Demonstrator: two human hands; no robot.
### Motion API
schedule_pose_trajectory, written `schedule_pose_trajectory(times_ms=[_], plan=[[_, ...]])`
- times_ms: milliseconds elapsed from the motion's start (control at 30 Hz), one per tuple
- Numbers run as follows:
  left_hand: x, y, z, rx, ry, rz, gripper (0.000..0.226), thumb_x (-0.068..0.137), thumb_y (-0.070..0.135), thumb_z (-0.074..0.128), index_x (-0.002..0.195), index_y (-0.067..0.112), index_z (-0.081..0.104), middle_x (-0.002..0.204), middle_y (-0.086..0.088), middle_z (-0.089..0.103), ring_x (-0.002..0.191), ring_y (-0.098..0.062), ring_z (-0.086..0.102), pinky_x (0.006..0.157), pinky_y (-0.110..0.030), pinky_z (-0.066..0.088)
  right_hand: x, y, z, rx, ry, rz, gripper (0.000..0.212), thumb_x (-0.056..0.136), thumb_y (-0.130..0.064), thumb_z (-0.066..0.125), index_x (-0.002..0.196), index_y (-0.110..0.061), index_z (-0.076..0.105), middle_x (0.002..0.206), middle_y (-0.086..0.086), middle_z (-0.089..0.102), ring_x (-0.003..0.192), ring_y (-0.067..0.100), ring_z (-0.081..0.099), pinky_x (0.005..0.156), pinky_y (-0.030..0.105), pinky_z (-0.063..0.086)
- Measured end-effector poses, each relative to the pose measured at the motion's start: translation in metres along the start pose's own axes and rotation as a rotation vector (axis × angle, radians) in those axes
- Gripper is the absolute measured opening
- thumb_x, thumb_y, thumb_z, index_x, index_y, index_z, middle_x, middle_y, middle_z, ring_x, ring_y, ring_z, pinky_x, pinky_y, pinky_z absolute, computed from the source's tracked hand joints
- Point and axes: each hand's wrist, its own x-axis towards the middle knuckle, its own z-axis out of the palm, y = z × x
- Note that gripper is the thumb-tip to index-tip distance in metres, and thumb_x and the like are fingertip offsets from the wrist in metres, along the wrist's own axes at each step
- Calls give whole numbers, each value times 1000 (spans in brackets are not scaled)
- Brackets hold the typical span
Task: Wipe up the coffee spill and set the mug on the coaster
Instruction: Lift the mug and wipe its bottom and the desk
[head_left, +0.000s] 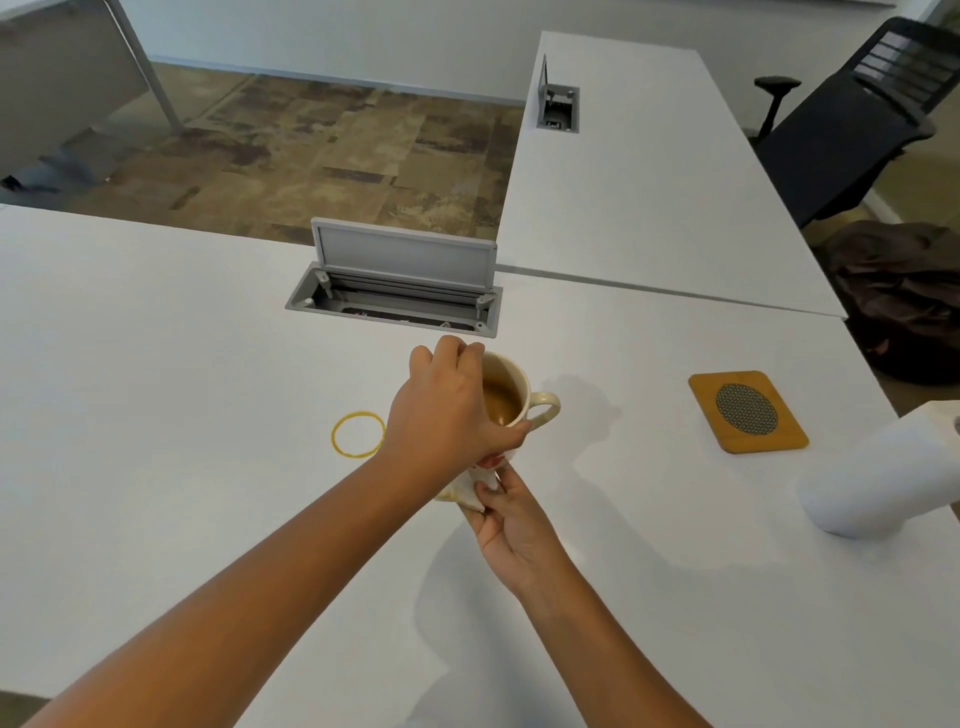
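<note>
A cream mug (519, 387) with coffee in it is lifted off the white table (156, 364), its handle pointing right. My left hand (447, 405) grips it from above around the rim. Right under the mug, my right hand (506, 512) pinches a crumpled, coffee-stained paper towel (467, 491) against the mug's base. The wooden coaster (748, 410) with a dark mesh oval lies on the table to the right, apart from the mug. No spill shows on the visible tabletop; the spot under my hands is hidden.
A yellow rubber band (358, 434) lies left of the mug. An open cable box (395, 291) with a raised lid sits behind it. A paper towel roll (883, 483) lies at the right edge. A black chair (857, 119) and a dark bag (904, 296) stand beyond the tables.
</note>
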Motion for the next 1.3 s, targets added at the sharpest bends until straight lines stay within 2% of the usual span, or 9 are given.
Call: schedule_pose_trajectory(times_ms=[200,367,467,600,700,800,1067,1200,1300], plan=[[-10,-8,-1,-39,-38,-41,89,63,71,59,133,20,38,130,-2,44,114,-22,38,72,-26,36,14,-3,-4,81,-49,147,47,74,4,64,120,-4,56,108,17,69,101,28,67,76,35,58],[-14,-20,-3,1,-97,-27,91,63,74,56,134,19,37,130,-2,43,113,-21,38,74,-28,41,25,-8,-6,17,-74,165,47,65,-8,76,111,-6,67,111,17,68,104,27,66,83,37,57],[-12,-29,-5,2,-142,-23,90,63,72,58,133,20,37,129,-2,44,113,-21,39,76,-29,43,30,-7,-5,-24,-73,170,50,71,-13,71,119,-8,60,116,15,66,110,28,63,91,38,53],[-11,-41,-8,-34,-175,3,87,62,71,60,130,21,41,126,-1,46,110,-19,41,76,-29,43,36,-7,-1,-29,-44,152,44,75,-15,66,118,-8,59,109,14,69,106,25,63,85,35,56],[-14,-47,-8,0,-167,30,92,59,76,53,131,20,40,127,-1,45,110,-20,41,76,-30,46,40,-14,0,-54,-43,105,31,85,-2,57,116,-6,59,104,12,71,97,21,68,74,30,59],[-17,-53,-7,7,-142,13,96,57,77,49,133,19,38,129,-2,43,112,-21,39,76,-30,44,40,-18,-4,-63,-52,91,36,87,10,46,119,-5,56,104,12,71,96,20,69,77,30,59],[-10,-80,-1,-45,-105,-74,92,61,69,61,133,17,38,130,-3,44,115,-23,39,75,-30,41,31,-3,-14,-66,-10,137,44,84,13,44,121,-8,56,118,12,65,106,24,65,76,30,58],[-9,-100,6,-40,-96,-105,91,61,65,65,133,17,39,129,-5,45,116,-24,39,74,-31,42,40,0,-13,-237,128,165,39,90,16,35,112,-7,59,109,9,67,99,22,65,72,28,59],[-2,-119,8,-32,-90,-146,90,61,64,67,132,16,39,129,-5,44,117,-25,38,75,-32,42,59,1,-9,-611,277,79,45,88,16,32,118,-8,57,118,9,61,101,22,61,75,29,56]])
